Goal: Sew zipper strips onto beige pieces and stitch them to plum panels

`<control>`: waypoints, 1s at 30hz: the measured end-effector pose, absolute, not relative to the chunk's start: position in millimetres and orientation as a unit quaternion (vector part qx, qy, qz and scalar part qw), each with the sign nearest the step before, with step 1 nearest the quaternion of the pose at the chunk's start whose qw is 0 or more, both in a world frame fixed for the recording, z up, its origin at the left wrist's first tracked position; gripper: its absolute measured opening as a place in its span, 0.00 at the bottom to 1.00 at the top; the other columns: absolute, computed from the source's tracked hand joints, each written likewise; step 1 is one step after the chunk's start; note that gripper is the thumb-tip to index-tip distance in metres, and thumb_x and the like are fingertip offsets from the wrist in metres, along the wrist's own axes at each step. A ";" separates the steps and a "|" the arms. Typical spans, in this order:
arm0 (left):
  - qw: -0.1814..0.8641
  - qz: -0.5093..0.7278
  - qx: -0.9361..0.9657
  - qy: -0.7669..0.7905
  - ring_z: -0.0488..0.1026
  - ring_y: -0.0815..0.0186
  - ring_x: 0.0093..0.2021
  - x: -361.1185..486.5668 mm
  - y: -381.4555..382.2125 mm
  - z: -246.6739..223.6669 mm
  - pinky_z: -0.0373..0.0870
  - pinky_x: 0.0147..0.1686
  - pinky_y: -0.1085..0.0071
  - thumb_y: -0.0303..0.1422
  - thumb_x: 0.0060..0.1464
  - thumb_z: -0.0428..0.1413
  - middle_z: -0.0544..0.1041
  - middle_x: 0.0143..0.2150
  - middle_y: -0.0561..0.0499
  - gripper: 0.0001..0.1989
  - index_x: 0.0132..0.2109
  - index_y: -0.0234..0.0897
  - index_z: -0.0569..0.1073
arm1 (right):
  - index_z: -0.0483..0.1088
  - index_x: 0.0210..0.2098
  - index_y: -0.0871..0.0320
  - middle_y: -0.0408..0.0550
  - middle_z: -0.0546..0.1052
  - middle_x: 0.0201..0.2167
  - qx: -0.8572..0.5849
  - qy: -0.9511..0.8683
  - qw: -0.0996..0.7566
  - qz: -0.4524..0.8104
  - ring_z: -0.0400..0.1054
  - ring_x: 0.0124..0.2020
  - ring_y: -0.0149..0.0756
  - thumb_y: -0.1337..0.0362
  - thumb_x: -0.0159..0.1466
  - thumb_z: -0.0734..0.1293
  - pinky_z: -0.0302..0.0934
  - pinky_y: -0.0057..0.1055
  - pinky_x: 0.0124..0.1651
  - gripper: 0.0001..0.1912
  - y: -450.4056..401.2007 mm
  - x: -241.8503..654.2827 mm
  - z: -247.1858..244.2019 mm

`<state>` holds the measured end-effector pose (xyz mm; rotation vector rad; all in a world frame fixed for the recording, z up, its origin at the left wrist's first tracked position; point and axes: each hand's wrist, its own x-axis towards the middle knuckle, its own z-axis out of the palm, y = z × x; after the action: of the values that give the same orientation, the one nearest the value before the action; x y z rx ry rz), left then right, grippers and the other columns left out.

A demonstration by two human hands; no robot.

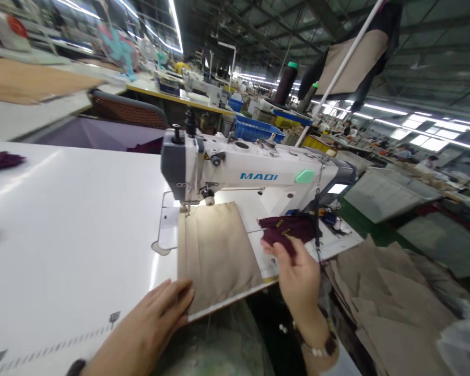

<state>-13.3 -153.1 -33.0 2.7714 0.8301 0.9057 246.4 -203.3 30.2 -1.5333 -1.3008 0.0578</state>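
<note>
A beige fabric panel (223, 250) lies flat on the white table, its upper left edge beneath the needle area of the white sewing machine (235, 164). My left hand (160, 308) rests on the panel's lower left corner, fingers close together and pressed down on it. To the right of the panel, my right hand (295, 266) pinches the edge of a dark maroon cloth (303, 228) with small gold-coloured zipper pieces, next to the machine's base. The fingertips of that hand are partly hidden by the cloth.
A pile of beige fabric pieces (395, 297) lies at the lower right. More maroon cloth (2, 161) is on the table's far left. Behind the machine are a blue basket (256, 129) and thread cones (285, 86). Grey bins (387, 193) stand at the right.
</note>
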 end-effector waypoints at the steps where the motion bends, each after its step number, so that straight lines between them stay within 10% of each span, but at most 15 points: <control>1: 0.047 0.286 0.917 0.273 0.70 0.65 0.46 -12.3 -154.6 -26.9 0.68 0.47 0.74 0.35 0.61 0.44 0.71 0.49 0.51 0.14 0.49 0.44 0.70 | 0.67 0.37 0.59 0.49 0.76 0.32 -0.611 -0.604 0.510 0.047 0.71 0.34 0.34 0.66 0.64 0.58 0.66 0.27 0.37 0.07 -197.6 224.8 26.1; 13: 0.066 0.270 0.923 0.265 0.66 0.60 0.43 -7.9 -163.6 -16.4 0.70 0.44 0.61 0.22 0.54 0.50 0.70 0.44 0.45 0.07 0.35 0.33 0.72 | 0.71 0.39 0.57 0.48 0.70 0.45 -0.489 -0.828 0.233 0.141 0.63 0.47 0.34 0.77 0.59 0.56 0.59 0.33 0.52 0.17 -174.6 174.5 14.7; 30: 0.067 0.253 0.925 0.276 0.65 0.58 0.47 -8.3 -166.6 -19.1 0.66 0.49 0.60 0.24 0.53 0.53 0.70 0.48 0.45 0.03 0.33 0.33 0.72 | 0.58 0.56 0.69 0.59 0.59 0.58 -0.521 -0.829 0.192 0.061 0.50 0.60 0.41 0.68 0.64 0.56 0.49 0.41 0.61 0.22 -94.2 176.8 -15.7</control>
<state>-8.3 -166.6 -19.1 2.7886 0.8311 0.7630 176.8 -94.2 -15.7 -1.4630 -2.3272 0.1705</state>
